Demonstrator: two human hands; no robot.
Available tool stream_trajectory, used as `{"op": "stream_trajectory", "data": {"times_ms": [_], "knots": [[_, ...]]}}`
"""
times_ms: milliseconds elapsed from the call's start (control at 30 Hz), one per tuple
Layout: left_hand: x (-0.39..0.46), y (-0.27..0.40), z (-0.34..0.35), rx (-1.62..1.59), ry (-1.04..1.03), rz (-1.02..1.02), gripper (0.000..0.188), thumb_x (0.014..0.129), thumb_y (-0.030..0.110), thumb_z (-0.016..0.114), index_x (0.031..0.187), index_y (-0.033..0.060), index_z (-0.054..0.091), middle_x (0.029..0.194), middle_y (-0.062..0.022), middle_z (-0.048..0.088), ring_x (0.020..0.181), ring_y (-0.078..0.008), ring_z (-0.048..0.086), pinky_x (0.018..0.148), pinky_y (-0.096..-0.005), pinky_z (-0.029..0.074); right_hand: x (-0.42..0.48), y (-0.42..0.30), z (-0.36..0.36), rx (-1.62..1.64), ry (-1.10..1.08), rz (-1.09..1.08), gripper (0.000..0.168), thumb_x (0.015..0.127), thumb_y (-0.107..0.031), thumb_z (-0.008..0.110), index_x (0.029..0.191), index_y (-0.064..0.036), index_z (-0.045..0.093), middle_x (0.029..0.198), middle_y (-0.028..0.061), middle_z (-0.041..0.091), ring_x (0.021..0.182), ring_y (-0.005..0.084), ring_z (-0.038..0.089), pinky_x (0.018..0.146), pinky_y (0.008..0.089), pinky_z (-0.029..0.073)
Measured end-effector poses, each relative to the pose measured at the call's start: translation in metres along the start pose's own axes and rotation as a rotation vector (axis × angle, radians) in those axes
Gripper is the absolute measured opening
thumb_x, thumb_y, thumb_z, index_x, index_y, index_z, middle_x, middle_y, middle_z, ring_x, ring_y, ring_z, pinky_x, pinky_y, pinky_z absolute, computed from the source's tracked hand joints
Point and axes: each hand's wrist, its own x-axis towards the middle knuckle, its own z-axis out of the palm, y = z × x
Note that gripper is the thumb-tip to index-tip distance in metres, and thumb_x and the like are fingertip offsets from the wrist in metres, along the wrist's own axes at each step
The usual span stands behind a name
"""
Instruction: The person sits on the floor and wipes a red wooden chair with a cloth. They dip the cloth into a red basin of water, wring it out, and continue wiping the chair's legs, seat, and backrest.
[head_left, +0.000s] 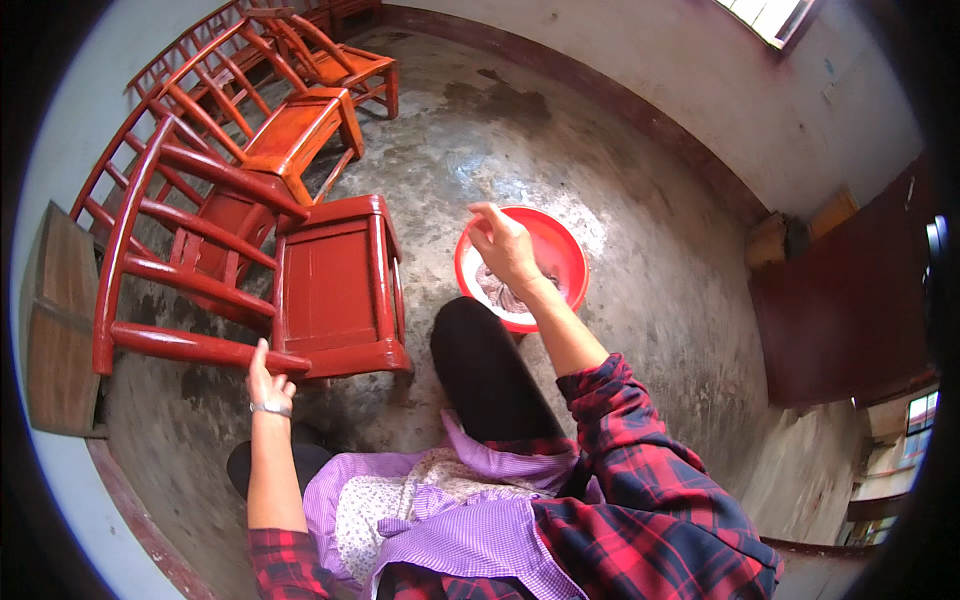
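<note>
A glossy dark-red wooden chair (330, 289) stands in front of me on the left, its slatted back towards the left wall. My left hand (270, 386), with a metal band at the wrist, touches the lower post of the chair's back near the seat; the thumb lies against the post. Above a red plastic basin (551, 221) is my right hand (504, 244), its fingers apart and slightly bent, with nothing seen in them. Inside the basin a wet greyish cloth (504, 294) lies partly hidden by my right hand and forearm.
Orange-varnished wooden chairs (289, 135) and more red ones line the left wall. A wooden board or panel (64, 330) leans at the far left. At the right stands a dark-red wooden panel or door (840, 300). The concrete floor (660, 247) has damp, dark patches.
</note>
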Motion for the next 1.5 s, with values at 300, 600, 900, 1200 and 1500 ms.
{"op": "stream_trajectory", "data": {"times_ms": [300, 600, 900, 1200, 1500], "knots": [[-0.092, -0.048, 0.126, -0.004, -0.076, 0.337, 0.054, 0.077, 0.010, 0.059, 0.128, 0.0035, 0.044, 0.127, -0.0090, 0.050, 0.114, -0.0209, 0.048, 0.100, -0.0414, 0.031, -0.174, 0.135, 0.036, -0.474, -0.363, 0.146, 0.021, 0.076, -0.016, 0.059, 0.092, -0.004, 0.055, 0.084, 0.0171, 0.062, 0.081, 0.0334, 0.062, 0.074, 0.0438, 0.048], [-0.190, -0.191, 0.327, 0.202, -0.457, 0.522, 0.045, 0.070, -0.012, 0.055, 0.113, -0.0005, 0.049, 0.110, -0.0075, 0.054, 0.103, -0.0177, 0.053, 0.090, -0.0297, 0.044, -0.206, 0.167, -0.037, -0.592, -0.629, -0.152, 0.011, 0.078, -0.013, 0.052, 0.088, -0.009, 0.055, 0.079, 0.0080, 0.060, 0.078, 0.0259, 0.062, 0.071, 0.0380, 0.049], [-0.148, -0.320, 0.261, 0.888, -0.690, 0.369, 0.021, 0.070, 0.007, 0.066, 0.090, 0.0008, 0.062, 0.082, -0.0092, 0.066, 0.079, -0.0223, 0.064, 0.077, -0.0334, 0.049, -0.256, 0.182, -0.103, -0.492, -0.888, -0.111, 0.014, 0.076, -0.015, 0.057, 0.088, -0.009, 0.055, 0.081, 0.0085, 0.060, 0.080, 0.0270, 0.062, 0.069, 0.0397, 0.049], [-0.111, -0.307, 0.293, 0.626, -0.526, -0.126, 0.020, 0.070, 0.000, 0.060, 0.090, -0.0019, 0.061, 0.075, -0.0080, 0.063, 0.064, -0.0138, 0.057, 0.054, -0.0242, 0.045, -0.190, 0.211, -0.056, -0.320, -0.747, 0.838, 0.101, 0.066, -0.035, 0.072, 0.146, -0.013, 0.014, 0.147, 0.0169, 0.026, 0.119, 0.0340, 0.048, 0.097, 0.0399, 0.043], [-0.124, -0.299, 0.305, 0.688, -0.473, -0.307, 0.016, 0.070, 0.004, 0.054, 0.084, 0.0010, 0.061, 0.072, -0.0076, 0.062, 0.060, -0.0155, 0.057, 0.047, -0.0277, 0.043, -0.240, 0.246, 0.019, -0.224, -0.837, 1.031, 0.040, 0.072, -0.023, 0.062, 0.108, -0.006, 0.064, 0.104, 0.0194, 0.064, 0.097, 0.0306, 0.062, 0.084, 0.0391, 0.048]]}}
